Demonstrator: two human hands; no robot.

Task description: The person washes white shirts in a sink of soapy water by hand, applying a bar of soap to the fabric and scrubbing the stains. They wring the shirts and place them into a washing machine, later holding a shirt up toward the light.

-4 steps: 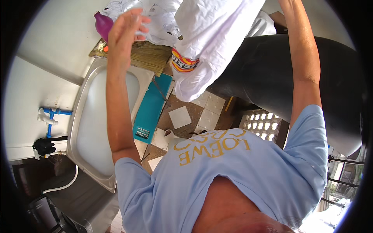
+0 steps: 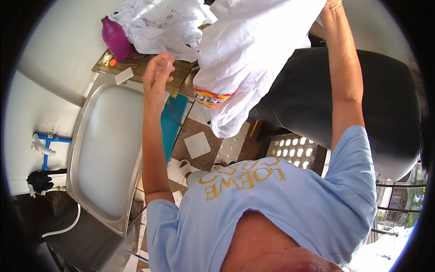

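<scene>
A white garment (image 2: 258, 59) with a red and yellow printed band hangs before me, its lower end bunched and loose. My right hand (image 2: 332, 5), at the upper edge and partly cut off, grips the garment near its top corner. Left of the cloth, my left hand (image 2: 158, 75) is raised with nothing in it, its fingers loosely curved and a little apart. It is over the near edge of a wooden board (image 2: 181, 70). A heap of white cloth (image 2: 158, 27) lies on the board, beyond that hand.
A metal sink (image 2: 74, 154) with cloudy water stands left. Near it are a purple bottle (image 2: 117, 40), an orange cap (image 2: 113, 62), a pale block (image 2: 124, 75), a teal panel (image 2: 173, 122) and blue pipes (image 2: 46, 138). At right is a large black rounded object (image 2: 344, 86).
My left hand has come lower and nearer, its fingers more curled. The hanging garment sits lower. The view has shifted, showing more of the cloth heap and the pale block by the sink.
</scene>
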